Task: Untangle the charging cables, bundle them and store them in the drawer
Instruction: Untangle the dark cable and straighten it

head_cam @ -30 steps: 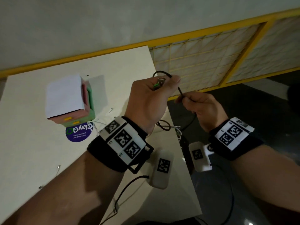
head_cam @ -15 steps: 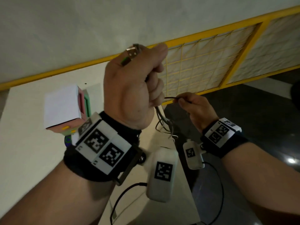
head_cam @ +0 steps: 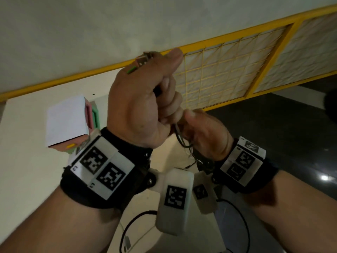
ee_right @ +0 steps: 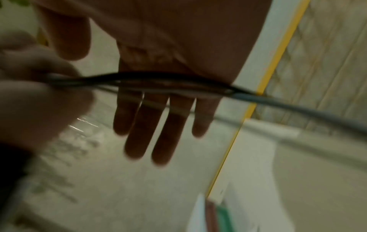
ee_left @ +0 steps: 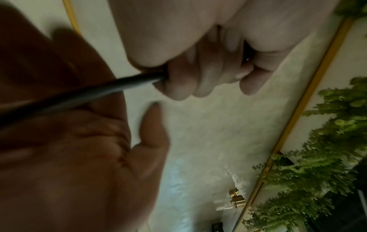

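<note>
My left hand [head_cam: 142, 99] is raised in a fist round a black charging cable [head_cam: 179, 137], with its metal USB plug [head_cam: 143, 60] sticking out above the knuckles. The left wrist view shows the curled left fingers [ee_left: 198, 75] round the black cable [ee_left: 99, 91]. My right hand [head_cam: 206, 132] sits just below and right of the fist, touching it. In the right wrist view its fingers [ee_right: 163, 117] are straight, and the cable [ee_right: 158, 81] runs across them. Loops of black and thin white cable [head_cam: 191, 154] hang under both hands. A small drawer box [head_cam: 67, 121] stands on the table [head_cam: 27, 179].
The table's right edge runs under my hands, with dark floor [head_cam: 273, 134] beyond it. A yellow-framed grid panel [head_cam: 228, 70] lines the wall behind. Thin black leads [head_cam: 242, 225] trail from the wrist cameras. A green plant [ee_left: 317, 157] shows in the left wrist view.
The left hand lifted the plug end high and holds it there. The right hand, pinching the cable lower down before, has risen against the left fist with its fingers now straight.
</note>
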Motion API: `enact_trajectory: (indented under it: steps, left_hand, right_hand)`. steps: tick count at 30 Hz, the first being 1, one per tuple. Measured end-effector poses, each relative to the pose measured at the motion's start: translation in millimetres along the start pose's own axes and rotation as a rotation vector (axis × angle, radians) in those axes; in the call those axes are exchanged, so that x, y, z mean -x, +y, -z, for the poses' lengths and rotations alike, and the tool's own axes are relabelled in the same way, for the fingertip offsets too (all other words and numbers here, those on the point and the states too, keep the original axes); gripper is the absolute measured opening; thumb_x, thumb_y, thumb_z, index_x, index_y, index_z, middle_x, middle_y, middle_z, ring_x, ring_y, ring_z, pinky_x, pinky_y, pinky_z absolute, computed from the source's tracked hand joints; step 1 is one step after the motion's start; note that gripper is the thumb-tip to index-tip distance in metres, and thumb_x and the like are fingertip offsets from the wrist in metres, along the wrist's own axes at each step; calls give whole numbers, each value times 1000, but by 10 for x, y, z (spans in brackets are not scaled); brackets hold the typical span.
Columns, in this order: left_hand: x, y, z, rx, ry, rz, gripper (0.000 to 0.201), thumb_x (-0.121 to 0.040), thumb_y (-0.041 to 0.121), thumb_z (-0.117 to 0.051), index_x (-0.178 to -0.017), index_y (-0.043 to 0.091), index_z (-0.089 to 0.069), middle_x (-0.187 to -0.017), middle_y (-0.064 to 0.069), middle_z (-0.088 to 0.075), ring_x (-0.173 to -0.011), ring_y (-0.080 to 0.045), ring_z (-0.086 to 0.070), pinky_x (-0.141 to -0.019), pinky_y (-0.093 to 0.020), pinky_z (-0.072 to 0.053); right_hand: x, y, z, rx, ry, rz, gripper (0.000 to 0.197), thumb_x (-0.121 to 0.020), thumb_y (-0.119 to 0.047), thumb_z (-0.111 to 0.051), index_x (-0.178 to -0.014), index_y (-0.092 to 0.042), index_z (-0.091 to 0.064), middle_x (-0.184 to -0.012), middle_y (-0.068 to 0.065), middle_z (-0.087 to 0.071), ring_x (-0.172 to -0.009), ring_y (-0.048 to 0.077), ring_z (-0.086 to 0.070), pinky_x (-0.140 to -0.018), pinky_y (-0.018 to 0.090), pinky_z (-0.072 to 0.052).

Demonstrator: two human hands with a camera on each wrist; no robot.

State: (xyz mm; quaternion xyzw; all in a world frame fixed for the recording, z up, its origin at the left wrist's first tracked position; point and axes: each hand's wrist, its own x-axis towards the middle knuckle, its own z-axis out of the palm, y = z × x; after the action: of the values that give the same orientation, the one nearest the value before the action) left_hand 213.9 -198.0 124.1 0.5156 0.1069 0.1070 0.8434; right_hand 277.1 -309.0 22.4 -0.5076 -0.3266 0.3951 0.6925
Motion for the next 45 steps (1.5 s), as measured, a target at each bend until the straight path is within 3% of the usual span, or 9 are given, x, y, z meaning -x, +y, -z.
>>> enact_trajectory:
  steps: [3, 7, 11, 18, 24, 27, 30, 40, 45]
  left_hand:
    - [-40, 94, 20, 12, 72, -36, 43, -93, 26, -53, -60, 16, -26, -38, 5, -18, -34, -13, -10, -43, -21, -14]
    - [-85, -109, 122, 53, 174, 74, 49, -94, 39, -53, -58, 18, -28, -38, 3, -18, -35, -15, -10, -42, -24, -15]
    - [-38, -370, 226, 162, 254, 136, 55, -92, 52, -51, -57, 14, -31, -38, 1, -20, -34, -15, -15, -42, -25, -19]
    - [-115, -144, 357, 345, 187, 39, 60, -96, 53, -34, -54, 10, -36, -39, -1, -17, -36, -15, -10, -46, -24, -15]
    - [-104, -382, 354, 236, 264, 134, 49, -96, 38, -36, -55, 10, -37, -38, -2, -20, -34, -15, -14, -44, -23, -16]
    - [-103, -447, 343, 193, 298, 179, 48, -96, 37, -38, -55, 11, -40, -38, -2, -22, -32, -16, -17, -44, -25, -18]
    - [-107, -465, 375, 221, 312, 215, 48, -98, 39, -39, -60, 12, -47, -39, -3, -26, -33, -16, -21, -45, -25, -24]
    - [-71, -501, 651, 416, 469, 214, 48, -96, 43, -42, -59, 13, -44, -44, -2, -27, -39, -16, -21, -45, -24, -32]
    - [99, -556, 767, 490, 446, 71, 48, -87, 59, -54, -73, 14, -48, -59, 0, -34, -53, -17, -39, -66, -33, -52]
  right_hand:
    - [142, -1, -112, 97, -133, -80, 75, -76, -74, -57, -61, 0, -54, -53, 13, -44, -44, 20, -41, -50, 30, -37]
    - [141, 80, 93, 636, 126, -294, 55, -86, -44, -68, -59, 1, -48, -50, 6, -37, -43, 17, -35, -48, 35, -33]
    - [177, 197, 248, 891, 194, -499, 49, -87, -46, -63, -61, -4, -62, -47, 0, -52, -37, 5, -46, -48, 29, -43]
    - [282, 139, 249, 707, 284, -384, 56, -83, -53, -61, -68, 1, -61, -53, 8, -49, -46, 15, -44, -52, 36, -40]
    - [192, 160, 91, 650, 87, -314, 21, -83, -32, -72, -82, -12, -67, -70, 11, -67, -60, 20, -62, -63, 39, -56]
    - [78, 164, -102, 396, 75, -155, 26, -87, -37, -58, -85, -11, -61, -65, 4, -53, -59, 16, -46, -57, 37, -41]
    - [27, 289, -167, 530, 124, -100, 49, -91, -46, -46, -69, -3, -47, -59, 2, -41, -55, 10, -35, -54, 34, -32]
    - [-75, 279, -341, 722, 109, -140, 41, -102, -33, -43, -63, -22, -49, -55, -9, -50, -53, 7, -44, -57, 28, -36]
    - [-278, 244, -477, 803, 187, -104, 48, -103, -30, -40, -55, -23, -41, -53, -6, -45, -51, 10, -43, -53, 24, -29]
